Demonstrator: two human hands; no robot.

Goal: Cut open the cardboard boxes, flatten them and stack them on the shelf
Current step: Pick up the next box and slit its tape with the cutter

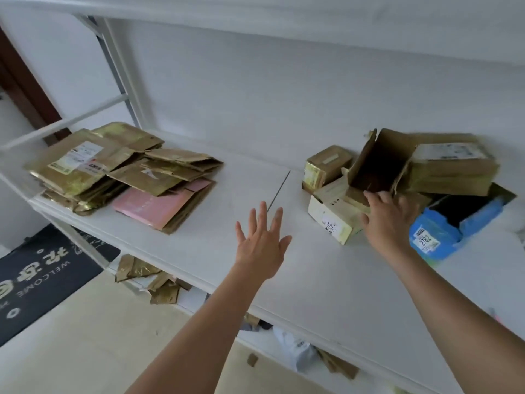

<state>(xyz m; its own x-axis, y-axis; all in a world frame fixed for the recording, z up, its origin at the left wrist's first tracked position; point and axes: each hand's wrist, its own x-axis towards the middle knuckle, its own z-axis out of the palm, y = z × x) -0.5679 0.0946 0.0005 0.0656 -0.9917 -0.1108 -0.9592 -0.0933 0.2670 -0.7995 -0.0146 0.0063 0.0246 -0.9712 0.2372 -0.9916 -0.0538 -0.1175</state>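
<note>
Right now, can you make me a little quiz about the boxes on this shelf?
1. True or false: the left hand holds a box.
2. Which side of the shelf has the stack of flattened boxes: A left, B right?
3. Fill in: the right hand touches the open brown ____.

Key: 1 false, its fingers are spread over the bare shelf. 2 A. 3 box; the blue box lies beside that hand.

"2782" on the blue package's label (425, 239); "WELCOME" on the dark floor mat (42, 275).
</note>
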